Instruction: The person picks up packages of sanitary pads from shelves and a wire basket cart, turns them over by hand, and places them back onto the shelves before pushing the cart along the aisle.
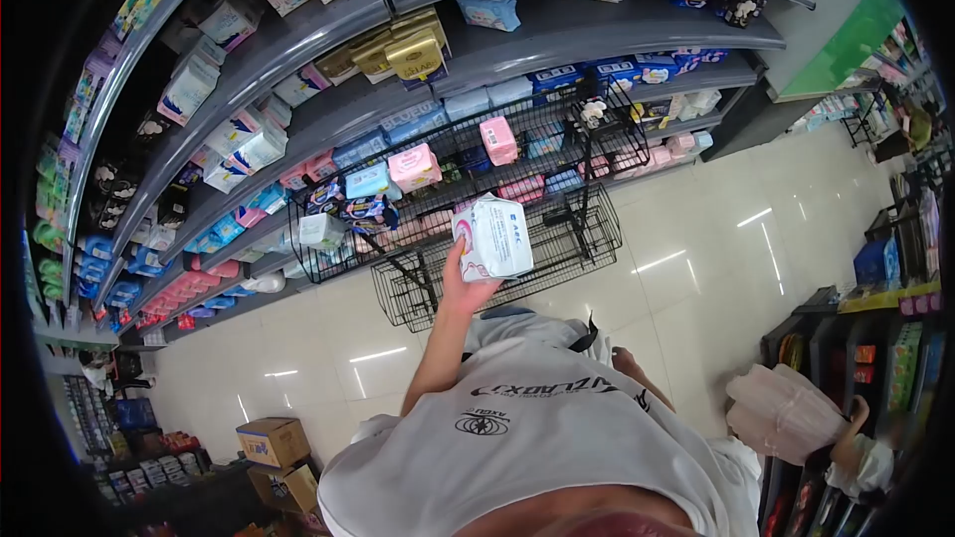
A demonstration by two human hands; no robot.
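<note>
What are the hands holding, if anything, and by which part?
The left hand holds a white, boxy, seemingly plastic-wrapped package by its lower-left corner in the picture. Whether the right hand holds anything can't be told.

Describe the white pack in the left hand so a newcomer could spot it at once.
Start at the grey shelves, then the black wire rack before them. In front of it, the left hand holds a white pack with blue print and pink marks. Unlike the packs resting in the rack, it is held.
</note>
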